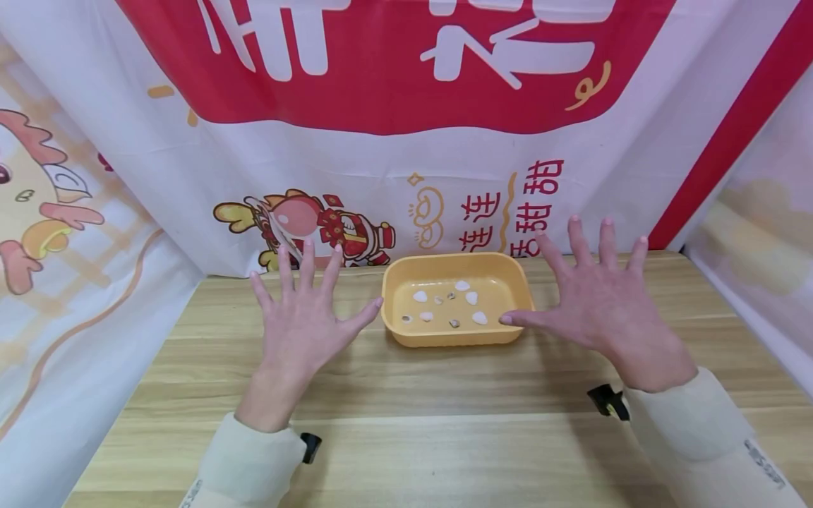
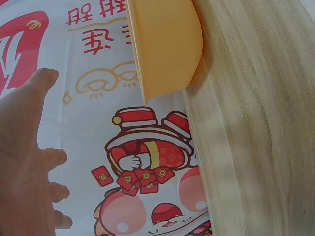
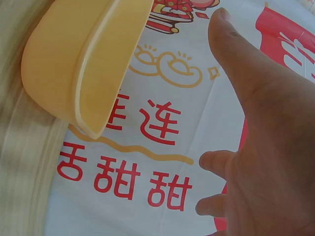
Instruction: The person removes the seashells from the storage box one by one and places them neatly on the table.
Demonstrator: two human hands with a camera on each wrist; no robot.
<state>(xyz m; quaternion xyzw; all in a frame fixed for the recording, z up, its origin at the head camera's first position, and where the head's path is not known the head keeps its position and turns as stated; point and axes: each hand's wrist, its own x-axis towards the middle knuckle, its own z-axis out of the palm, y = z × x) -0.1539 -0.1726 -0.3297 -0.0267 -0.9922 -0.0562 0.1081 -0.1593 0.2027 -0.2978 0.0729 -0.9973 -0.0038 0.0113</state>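
Observation:
A yellow plastic basin (image 1: 457, 339) stands near the back edge of the wooden table, with several small white and mottled shells (image 1: 479, 318) scattered over its bottom. Left of it, my left hand (image 1: 298, 324) is spread wide and holds nothing, its thumb tip close by the basin's left rim. To the right, my right hand (image 1: 600, 303) is spread as well and holds nothing; its thumb overlaps the right rim in the head view. Both wrist views show the basin's outer wall (image 2: 170, 49) apart from the fingers. The shells are hidden in those two views.
A wood-grain table (image 1: 432, 437) lies under the hands. Behind it hangs a white cloth (image 1: 356, 155) with red lettering and cartoon figures, and printed cloth also closes off the left and right sides. Black straps (image 1: 610, 402) show at the cuffs.

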